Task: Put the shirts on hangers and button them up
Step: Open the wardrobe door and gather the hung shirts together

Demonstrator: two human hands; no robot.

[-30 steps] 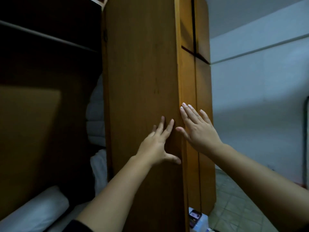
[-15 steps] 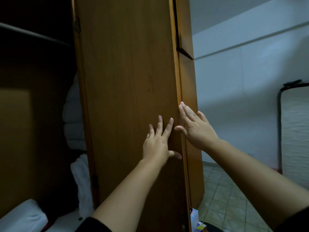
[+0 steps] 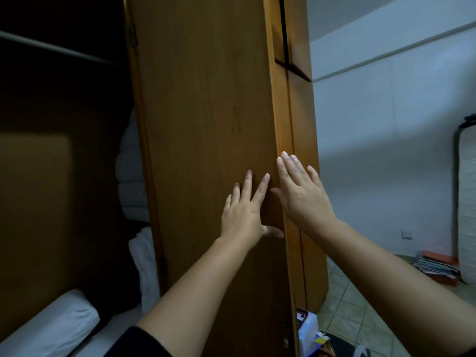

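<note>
Head view shows your left hand (image 3: 244,215) and right hand (image 3: 301,194) flat on the wardrobe door (image 3: 206,124), so you are probably working that door, not yet the clothes. Push evenly with both palms and keep your thumbs off the door's edge just right of your left fingers (image 3: 262,186), where a closing panel could nip. Both sets of fingers are straight and slightly spread, pressing wood, gripping nothing. No shirts or hangers show; left of your fingers the dark interior holds a bare rail (image 3: 56,48) and white bedding (image 3: 131,176).
</note>
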